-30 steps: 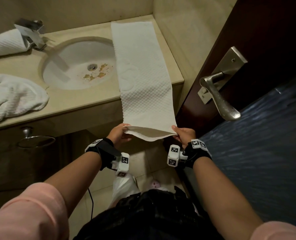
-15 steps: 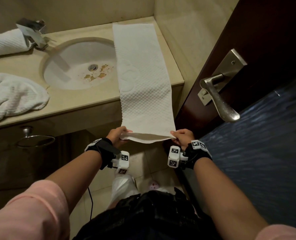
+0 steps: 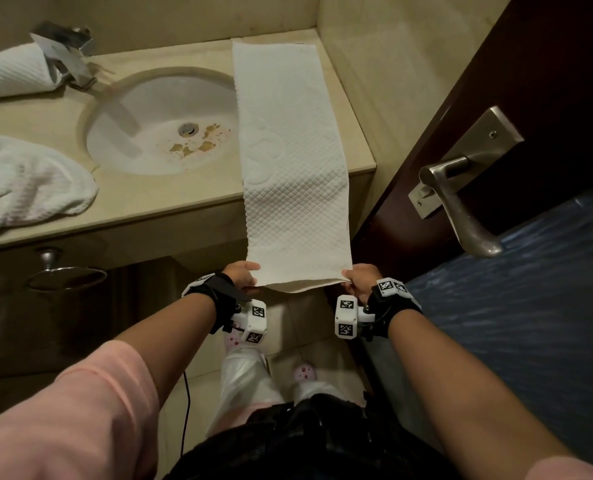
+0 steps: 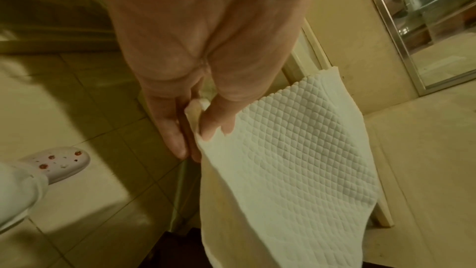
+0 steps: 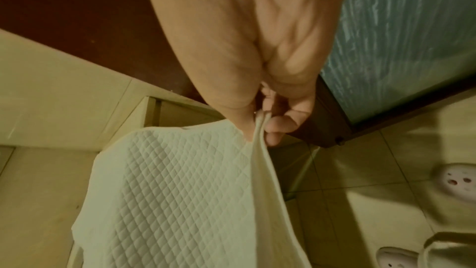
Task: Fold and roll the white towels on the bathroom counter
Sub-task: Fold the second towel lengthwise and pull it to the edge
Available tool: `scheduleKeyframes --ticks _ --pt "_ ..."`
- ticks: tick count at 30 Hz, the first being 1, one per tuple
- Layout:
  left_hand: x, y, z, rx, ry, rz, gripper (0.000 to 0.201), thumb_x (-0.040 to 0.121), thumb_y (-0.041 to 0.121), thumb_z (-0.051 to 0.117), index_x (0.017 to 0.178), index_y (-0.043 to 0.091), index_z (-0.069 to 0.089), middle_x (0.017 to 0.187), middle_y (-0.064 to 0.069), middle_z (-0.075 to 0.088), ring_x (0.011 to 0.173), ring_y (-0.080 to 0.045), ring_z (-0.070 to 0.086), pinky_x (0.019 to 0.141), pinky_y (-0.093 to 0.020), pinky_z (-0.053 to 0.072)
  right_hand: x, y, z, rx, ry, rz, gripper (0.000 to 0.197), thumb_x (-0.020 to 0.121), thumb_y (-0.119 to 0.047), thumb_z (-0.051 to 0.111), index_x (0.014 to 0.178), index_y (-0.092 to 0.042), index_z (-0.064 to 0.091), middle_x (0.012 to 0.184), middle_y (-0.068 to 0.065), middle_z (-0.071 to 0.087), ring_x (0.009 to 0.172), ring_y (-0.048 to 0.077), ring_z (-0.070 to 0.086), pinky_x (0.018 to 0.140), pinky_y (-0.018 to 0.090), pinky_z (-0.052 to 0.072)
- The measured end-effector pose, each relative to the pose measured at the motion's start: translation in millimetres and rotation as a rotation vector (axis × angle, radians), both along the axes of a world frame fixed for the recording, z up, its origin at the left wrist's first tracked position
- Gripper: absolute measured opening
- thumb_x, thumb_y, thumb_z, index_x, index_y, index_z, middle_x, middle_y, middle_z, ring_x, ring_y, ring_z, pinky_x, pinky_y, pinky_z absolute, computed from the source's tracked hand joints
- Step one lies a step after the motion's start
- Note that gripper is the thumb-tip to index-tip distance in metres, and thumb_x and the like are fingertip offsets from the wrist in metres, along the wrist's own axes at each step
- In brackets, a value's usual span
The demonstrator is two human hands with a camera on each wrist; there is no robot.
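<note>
A long white quilted towel (image 3: 288, 161), folded into a narrow strip, lies along the right end of the beige counter (image 3: 170, 206) and hangs over its front edge. My left hand (image 3: 241, 277) pinches its near left corner (image 4: 206, 129), thumb on top. My right hand (image 3: 359, 277) pinches the near right corner (image 5: 260, 127). Both corners are held taut below counter level. A rolled white towel (image 3: 7, 76) lies at the back left, and a crumpled white towel (image 3: 28, 181) sits at the front left.
A round sink (image 3: 160, 123) with brown stains sits in the counter, with a metal faucet (image 3: 66, 53) behind it. A dark door with a metal lever handle (image 3: 458, 206) stands close on the right. A towel ring (image 3: 64, 277) hangs under the counter.
Both hands have drawn the towel's near end slightly toward me and lower, so a little more of it hangs off the counter's edge.
</note>
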State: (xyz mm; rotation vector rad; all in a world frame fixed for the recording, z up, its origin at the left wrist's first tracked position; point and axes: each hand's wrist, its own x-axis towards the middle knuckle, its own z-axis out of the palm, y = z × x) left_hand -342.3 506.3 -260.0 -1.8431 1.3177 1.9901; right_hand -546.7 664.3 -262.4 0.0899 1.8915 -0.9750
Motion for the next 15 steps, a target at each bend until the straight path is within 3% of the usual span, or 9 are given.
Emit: scheduleKeyframes --ticks 2,7,10,12,15 --pt "-1.4 -5.4 -8.4 -0.057 -0.072 -0.119 0.044 0.092 -0.014 0.043 0.132 0.002 0.051 0.137 -0.021 0.048 0.125 -0.036 0.049 0.098 -0.039 0.047 1.7 -3.4 -1.6 0.018 0.045 0.056 0.017 0.094 0.0 0.049 0.08 -0.005 0.057 0.096 0.016 0.059 0.054 0.012 0.049 0.035 0.012 0.037" --pt "-10.5 -22.4 -21.8 -0.17 -0.253 -0.339 0.035 0.092 0.011 0.056 0.123 -0.005 0.056 0.126 -0.022 0.059 0.116 -0.034 0.058 0.097 -0.04 0.049 2.6 -7.3 -0.7 0.068 0.174 0.259 0.007 0.093 -0.001 0.051 0.097 -0.003 0.057 0.097 0.014 0.06 0.06 0.015 0.056 0.036 0.015 0.039" --pt "-18.6 -32.5 -24.9 -0.136 -0.286 -0.393 0.034 0.093 0.01 0.055 0.123 -0.005 0.056 0.127 -0.019 0.058 0.116 -0.033 0.057 0.097 -0.038 0.047 1.6 -7.9 1.6 0.041 0.234 0.295 0.015 0.09 -0.006 0.057 0.103 0.001 0.062 0.092 0.011 0.063 0.068 0.019 0.059 0.056 0.024 0.047" --pt "-25.5 -37.9 -25.4 -0.158 -0.284 -0.384 0.036 0.092 0.011 0.056 0.124 -0.005 0.055 0.128 -0.019 0.058 0.118 -0.032 0.056 0.096 -0.036 0.046 2.5 -7.6 1.5 0.008 0.222 0.28 0.011 0.089 -0.008 0.059 0.099 -0.005 0.064 0.089 0.007 0.063 0.081 0.021 0.059 0.07 0.029 0.048" --pt "-32.6 -46.9 -34.0 -0.139 -0.266 -0.327 0.051 0.09 0.011 0.061 0.135 -0.004 0.043 0.139 -0.016 0.048 0.126 -0.031 0.049 0.102 -0.036 0.044 2.8 -7.3 2.6 0.0 0.197 0.26 0.01 0.086 -0.003 0.057 0.09 -0.01 0.062 0.084 0.004 0.062 0.082 0.021 0.057 0.07 0.027 0.044"
